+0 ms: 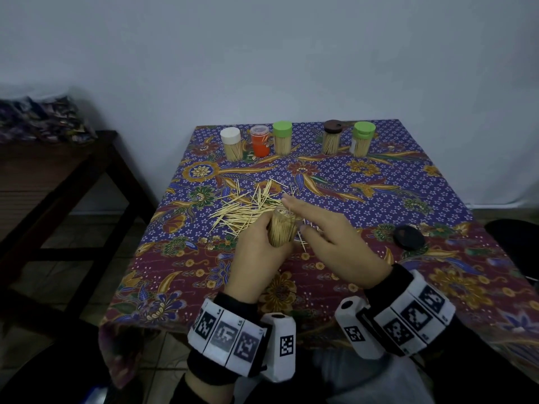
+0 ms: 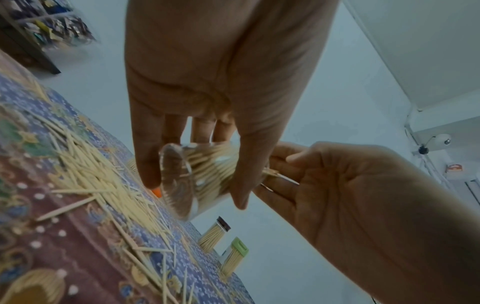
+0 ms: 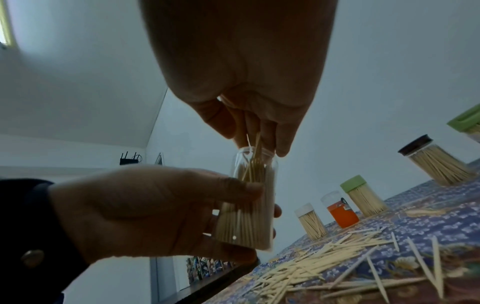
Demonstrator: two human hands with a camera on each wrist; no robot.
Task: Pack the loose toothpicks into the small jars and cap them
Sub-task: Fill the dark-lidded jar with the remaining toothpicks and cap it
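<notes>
The table (image 1: 437,182), under a patterned cloth, carries a row of five capped jars (image 1: 282,138) along its far edge, all apparently filled with picks. Nearer lies the heap of loose toothpicks (image 1: 242,208), spread across the cloth just beyond the hands. A dark round lid (image 1: 409,237) rests well to the right, apart from everything.

The left hand (image 1: 256,258) has its grip wrapped round the open clear jar (image 1: 281,227), fingers and thumb curled about its lower wall, holding it above the table, nearly full. The right hand (image 1: 335,243) pinches a few picks (image 3: 255,148) at the jar's mouth, its other fingers extended.

The jar looks light, rigid and smooth, so it is likely slippery; holding it low on the wall seems sound. The picks are light, stiff, thin and sharp-tipped, best gathered in a small aligned bunch and fed in parallel.
</notes>
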